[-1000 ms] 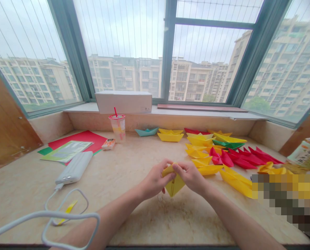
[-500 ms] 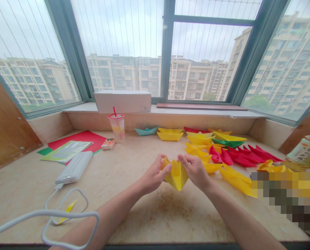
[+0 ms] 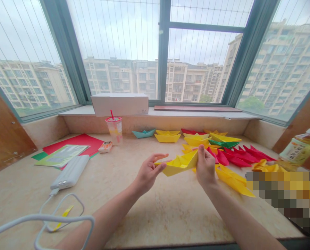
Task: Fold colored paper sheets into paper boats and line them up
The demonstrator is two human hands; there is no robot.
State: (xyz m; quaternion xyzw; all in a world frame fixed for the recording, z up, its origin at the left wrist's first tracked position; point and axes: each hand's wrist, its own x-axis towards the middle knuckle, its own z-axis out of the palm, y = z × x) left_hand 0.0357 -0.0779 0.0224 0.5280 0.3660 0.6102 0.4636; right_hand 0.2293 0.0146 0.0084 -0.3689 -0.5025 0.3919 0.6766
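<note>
A yellow paper boat (image 3: 180,164) hangs above the marble sill, stretched out between my two hands. My left hand (image 3: 148,172) pinches its left tip with thumb and fingers. My right hand (image 3: 206,167) grips its right end, fingers closed on the paper. Behind and to the right lie several folded boats: yellow ones (image 3: 167,136), red ones (image 3: 238,157), a green one (image 3: 224,143) and a teal one (image 3: 143,133).
A plastic cup with a red straw (image 3: 114,129), a white box (image 3: 119,103), coloured paper sheets (image 3: 74,146), and a white power bank (image 3: 69,171) with its looping cable (image 3: 53,218) lie to the left. A bottle (image 3: 299,147) stands at the far right.
The folded yellow paper has been pulled open sideways into a boat shape. My hands have moved apart and risen a little; the view has tilted slightly.
</note>
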